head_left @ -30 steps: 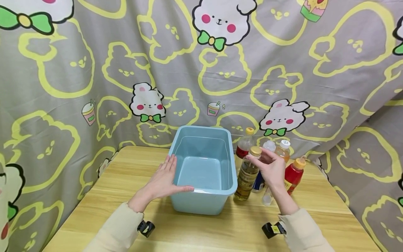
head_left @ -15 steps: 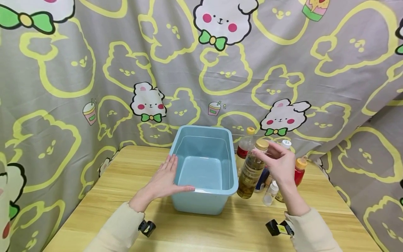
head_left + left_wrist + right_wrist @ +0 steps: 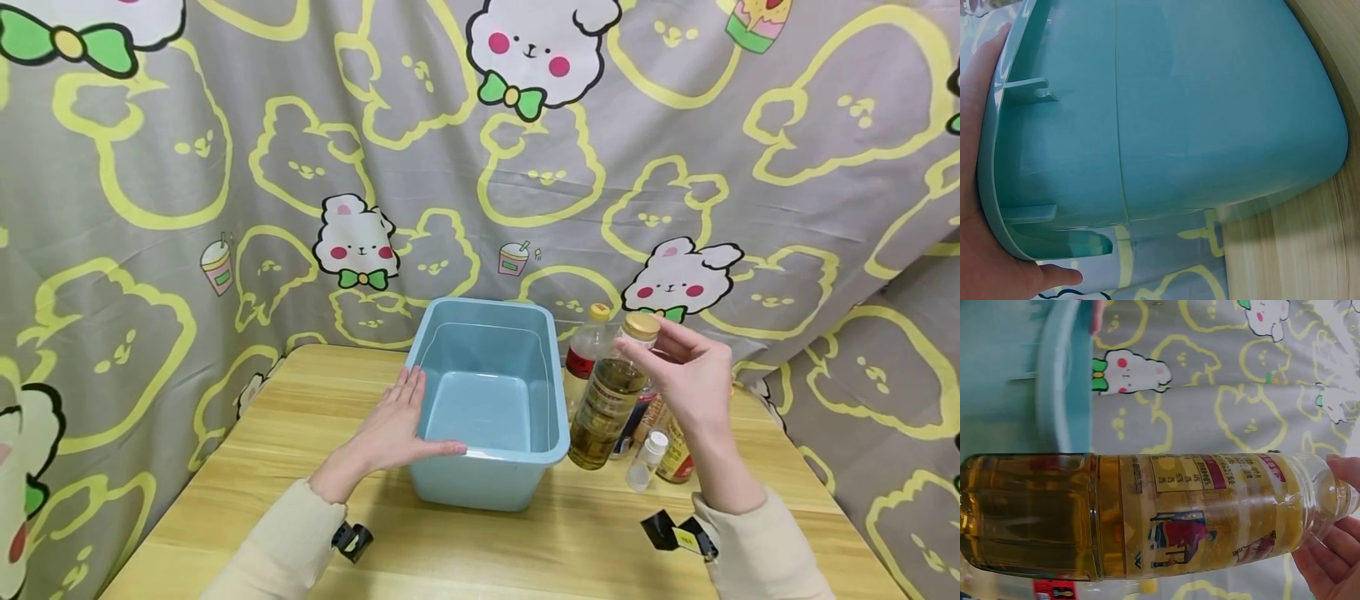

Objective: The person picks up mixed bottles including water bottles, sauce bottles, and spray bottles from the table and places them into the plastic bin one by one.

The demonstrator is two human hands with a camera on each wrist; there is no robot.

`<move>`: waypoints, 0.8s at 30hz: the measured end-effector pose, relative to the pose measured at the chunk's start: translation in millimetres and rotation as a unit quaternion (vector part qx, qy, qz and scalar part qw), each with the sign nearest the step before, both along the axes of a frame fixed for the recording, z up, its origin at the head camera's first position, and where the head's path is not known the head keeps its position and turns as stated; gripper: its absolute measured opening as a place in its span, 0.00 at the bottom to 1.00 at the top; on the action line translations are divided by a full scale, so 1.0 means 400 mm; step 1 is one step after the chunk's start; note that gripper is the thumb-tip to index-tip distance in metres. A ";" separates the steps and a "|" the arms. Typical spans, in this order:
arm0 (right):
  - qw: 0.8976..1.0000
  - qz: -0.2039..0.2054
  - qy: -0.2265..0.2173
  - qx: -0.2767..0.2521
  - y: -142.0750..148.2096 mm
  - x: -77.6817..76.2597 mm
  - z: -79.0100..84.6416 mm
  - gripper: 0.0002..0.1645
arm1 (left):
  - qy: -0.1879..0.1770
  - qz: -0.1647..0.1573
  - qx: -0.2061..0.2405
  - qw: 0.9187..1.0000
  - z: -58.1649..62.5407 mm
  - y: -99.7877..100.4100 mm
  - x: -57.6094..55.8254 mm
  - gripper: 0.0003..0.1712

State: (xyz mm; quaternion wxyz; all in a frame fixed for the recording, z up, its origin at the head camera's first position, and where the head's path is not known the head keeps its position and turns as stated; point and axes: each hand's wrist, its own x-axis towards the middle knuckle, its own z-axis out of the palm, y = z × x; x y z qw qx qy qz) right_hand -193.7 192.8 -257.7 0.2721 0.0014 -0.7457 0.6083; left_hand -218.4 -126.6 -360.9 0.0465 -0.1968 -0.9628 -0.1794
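My right hand (image 3: 693,375) holds a gold-capped clear bottle of amber liquid (image 3: 607,408) by its neck, thumb on one side and fingers on the other. The bottle leans, its cap to the right and its base close beside the bin's right wall. In the right wrist view its printed label (image 3: 1210,519) shows a small figure in red and blue. My left hand (image 3: 386,425) rests on the rim of a light blue plastic bin (image 3: 480,487), fingers straight over the left side and thumb along the front edge. The bin's inside holds nothing.
Behind the held bottle stand a yellow-capped bottle with a red label (image 3: 581,364) and several others, partly hidden by it and my right hand. A small clear white-capped bottle (image 3: 647,462) stands in front. A patterned curtain (image 3: 427,183) hangs behind the wooden table (image 3: 247,442).
My right hand has moved up and to the right with the bottle's neck, so the bottle is tilted and slightly raised. The left hand and bin have stayed in place.
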 end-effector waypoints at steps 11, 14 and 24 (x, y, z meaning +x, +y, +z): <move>1.000 0.004 0.024 0.003 -0.002 0.015 0.072 0.28 | -0.002 -0.001 0.001 1.000 0.002 0.003 0.001 0.71; 0.999 -0.009 0.012 0.041 -0.001 0.014 0.088 0.31 | -0.002 -0.001 -0.001 1.000 0.003 0.003 0.000 0.71; 0.997 -0.010 0.034 0.076 -0.016 -0.008 0.134 0.27 | -0.002 -0.001 -0.007 1.000 0.003 0.002 0.001 0.71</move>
